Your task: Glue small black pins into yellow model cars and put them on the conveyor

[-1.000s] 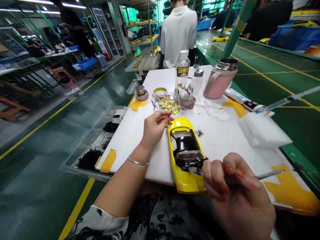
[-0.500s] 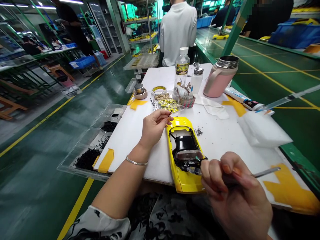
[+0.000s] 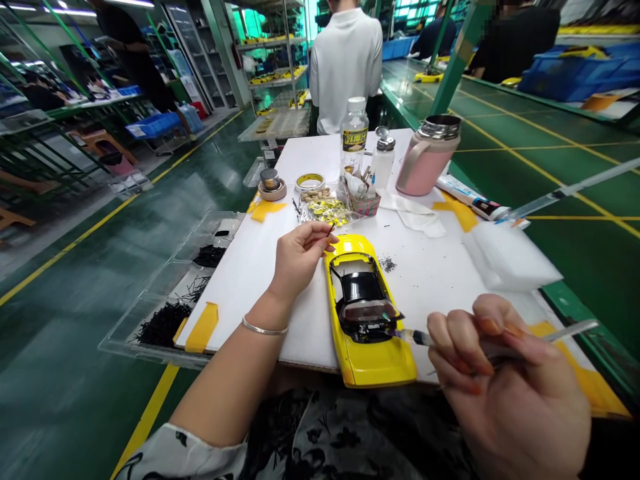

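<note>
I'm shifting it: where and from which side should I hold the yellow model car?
Grip the near end of the yellow model car by its long sides, from above, with the left hand: that panel is solid, while the middle lies open and the applicator in the right hand points into it.

The right hand (image 3: 505, 380) hides the middle of a slim syringe (image 3: 570, 331) at 4 o'clock. The tiny dark bit (image 3: 331, 230) pinched by the left hand (image 3: 297, 260) and the dark specks (image 3: 387, 265) nearby are too small to tell; the top edge cuts off the co-worker (image 3: 345, 73) at 12 o'clock.
</note>
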`<state>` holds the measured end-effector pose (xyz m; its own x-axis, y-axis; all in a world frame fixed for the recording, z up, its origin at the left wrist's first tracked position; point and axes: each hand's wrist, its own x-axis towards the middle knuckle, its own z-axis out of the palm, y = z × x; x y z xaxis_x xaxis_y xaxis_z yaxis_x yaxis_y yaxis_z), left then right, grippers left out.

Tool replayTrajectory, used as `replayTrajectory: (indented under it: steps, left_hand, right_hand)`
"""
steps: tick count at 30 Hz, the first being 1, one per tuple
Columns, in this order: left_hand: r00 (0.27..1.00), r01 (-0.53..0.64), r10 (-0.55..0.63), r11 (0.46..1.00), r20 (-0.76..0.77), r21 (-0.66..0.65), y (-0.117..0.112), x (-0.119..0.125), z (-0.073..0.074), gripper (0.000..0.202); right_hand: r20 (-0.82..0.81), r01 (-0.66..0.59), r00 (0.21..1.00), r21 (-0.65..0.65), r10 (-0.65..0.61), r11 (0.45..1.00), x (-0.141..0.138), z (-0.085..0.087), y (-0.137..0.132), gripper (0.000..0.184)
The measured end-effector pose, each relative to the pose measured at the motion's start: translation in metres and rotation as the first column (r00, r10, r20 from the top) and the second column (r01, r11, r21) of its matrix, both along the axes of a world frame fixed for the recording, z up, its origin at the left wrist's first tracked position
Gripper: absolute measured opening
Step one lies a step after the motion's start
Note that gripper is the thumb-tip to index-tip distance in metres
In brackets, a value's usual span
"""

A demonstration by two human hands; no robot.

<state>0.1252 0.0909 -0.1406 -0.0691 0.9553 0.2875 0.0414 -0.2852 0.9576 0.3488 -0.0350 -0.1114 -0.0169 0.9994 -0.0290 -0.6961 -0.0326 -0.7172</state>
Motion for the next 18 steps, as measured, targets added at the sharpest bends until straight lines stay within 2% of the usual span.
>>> replayTrajectory:
  steps: [9, 18]
  left_hand:
    - [1.0, -0.008, 0.008, 1.0, -0.001, -0.006, -0.0021, 0.0009, 0.0027, 0.016]
    - [1.0, -0.015, 0.015, 1.0, 0.004, 0.004, -0.0025, 0.0008, 0.0032, 0.017]
  right_hand:
    - [0.021, 0.059, 0.998, -0.012, -0.058, 0.998, 0.0106, 0.0005, 0.0054, 0.013]
    - [0.015, 0.032, 0.999, -0.007, -0.032, 0.999, 0.0123, 0.0009, 0.0052, 0.013]
